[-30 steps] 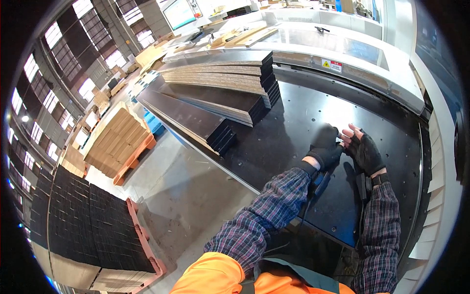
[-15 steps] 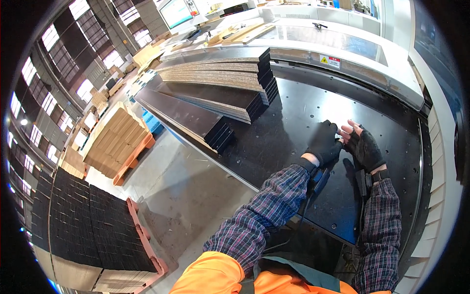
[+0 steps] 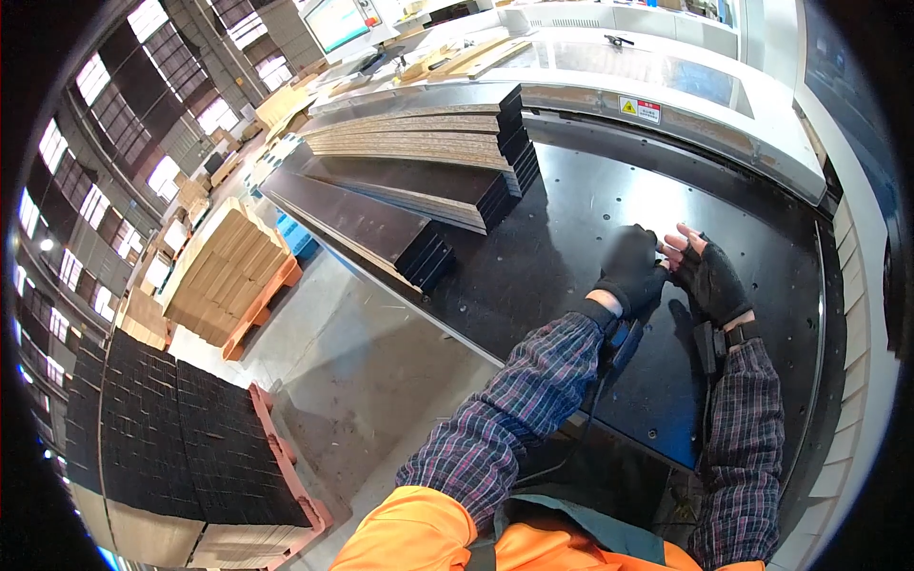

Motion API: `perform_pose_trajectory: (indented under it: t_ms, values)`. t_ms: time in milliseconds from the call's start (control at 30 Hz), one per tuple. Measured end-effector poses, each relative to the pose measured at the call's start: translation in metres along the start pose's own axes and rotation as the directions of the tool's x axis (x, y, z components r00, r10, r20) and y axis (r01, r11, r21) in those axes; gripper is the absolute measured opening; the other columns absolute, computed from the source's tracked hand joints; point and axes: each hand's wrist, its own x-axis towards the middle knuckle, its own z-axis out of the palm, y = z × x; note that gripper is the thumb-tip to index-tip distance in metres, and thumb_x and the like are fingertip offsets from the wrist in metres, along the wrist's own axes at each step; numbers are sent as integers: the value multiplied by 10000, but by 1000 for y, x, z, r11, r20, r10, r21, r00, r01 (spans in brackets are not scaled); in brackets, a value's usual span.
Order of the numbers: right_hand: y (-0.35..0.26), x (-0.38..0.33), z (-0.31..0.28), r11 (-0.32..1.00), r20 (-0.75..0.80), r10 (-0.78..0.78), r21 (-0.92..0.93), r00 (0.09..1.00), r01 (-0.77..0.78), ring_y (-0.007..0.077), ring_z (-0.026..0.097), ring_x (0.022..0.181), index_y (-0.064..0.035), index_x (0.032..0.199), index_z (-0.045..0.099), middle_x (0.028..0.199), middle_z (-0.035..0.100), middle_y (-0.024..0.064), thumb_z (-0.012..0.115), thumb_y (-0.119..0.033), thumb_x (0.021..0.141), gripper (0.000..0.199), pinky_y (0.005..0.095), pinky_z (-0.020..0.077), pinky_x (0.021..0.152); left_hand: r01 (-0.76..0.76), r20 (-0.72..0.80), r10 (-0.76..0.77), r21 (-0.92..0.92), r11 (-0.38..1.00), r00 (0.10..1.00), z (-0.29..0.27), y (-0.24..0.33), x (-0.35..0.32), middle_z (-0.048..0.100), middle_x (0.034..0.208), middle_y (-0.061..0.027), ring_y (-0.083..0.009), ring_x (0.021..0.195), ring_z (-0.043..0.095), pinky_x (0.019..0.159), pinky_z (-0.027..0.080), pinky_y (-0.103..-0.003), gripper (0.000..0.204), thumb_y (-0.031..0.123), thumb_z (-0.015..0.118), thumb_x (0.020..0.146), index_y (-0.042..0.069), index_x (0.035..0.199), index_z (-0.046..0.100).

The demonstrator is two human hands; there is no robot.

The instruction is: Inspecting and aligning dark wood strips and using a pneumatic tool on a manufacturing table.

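Firstly, one left hand, back uppermost, fingers bent inward to meet the other hand; its grip, and anything within it, cannot be told. Next, one right hand, partly open, fingers extended and loosely parted, no object visible in it. Both wear black fingerless gloves, above the right half of the worktop; the bare fingertips presumably preserve touch.

Item: dark wrist devices, one per forearm, strapped on, probably so the fingers carry none of their weight.

Item: dark-faced particleboard strips, three stacks towards the worktop's far left corner, the lowest along the left edge. Faces lie flat together, presumably for stability; cut ends point towards the middle, which likely makes them easier to grasp.

Item: white machine ledge, along the far edge, bearing a warning label.

Item: reddish pallet, floor beyond the left edge, presumably keeping its black-faced boards off the ground.
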Motion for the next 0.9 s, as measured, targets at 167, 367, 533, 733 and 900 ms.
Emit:
perform_pose_trajectory:
  t_ms: [167, 367, 533, 733, 900]
  values:
    - [-3, -2, 0, 1000, 4, 6, 3, 1000, -6, 306, 541, 1264, -11, 1451, 389, 1360, 533, 201, 513, -332, 1021, 551, 403, 467, 1052, -24, 0, 24, 10, 1000, 1000, 2, 0, 1, 527, 1145, -180, -348, 1126, 525, 958, 453, -458, 315, 226, 670, 853, 47, 1102, 599]
    - [-3, -1, -3, 1000, 16, -1, -14, 1000, 1, 310, 534, 1274, -11, 1457, 382, 1366, 530, 203, 509, -334, 1021, 557, 406, 458, 1064, -12, -3, 12, -10, 1000, 1000, 3, -2, 3, 530, 1134, -175, -344, 1122, 530, 956, 453, -460, 309, 232, 676, 848, 52, 1087, 603]
    - [-3, -1, 0, 1000, 5, 4, -22, 1000, -4, 310, 533, 1275, -16, 1455, 385, 1352, 541, 198, 507, -342, 1021, 556, 407, 456, 1066, -14, -17, 14, -8, 1000, 1000, 4, -4, 4, 535, 1127, -170, -346, 1105, 543, 948, 459, -465, 301, 232, 683, 843, 58, 1076, 606]
    - [-3, -3, 1, 1000, 0, 6, -29, 1000, -6, 307, 533, 1275, -20, 1454, 386, 1349, 545, 188, 511, -347, 1020, 558, 407, 456, 1065, 12, 20, -12, -6, 1000, 1000, 3, -1, 3, 526, 1144, -173, -339, 1131, 527, 961, 455, -463, 308, 230, 682, 851, 53, 1091, 605]
    - [0, 0, 2, 1000, 44, 0, -10, 999, 1, 306, 540, 1263, -22, 1448, 390, 1344, 549, 187, 522, -342, 1015, 554, 415, 459, 1062, 3, 31, -4, 11, 1000, 999, -2, -3, 2, 522, 1155, -179, -341, 1149, 514, 982, 446, -459, 318, 234, 676, 861, 44, 1105, 601]
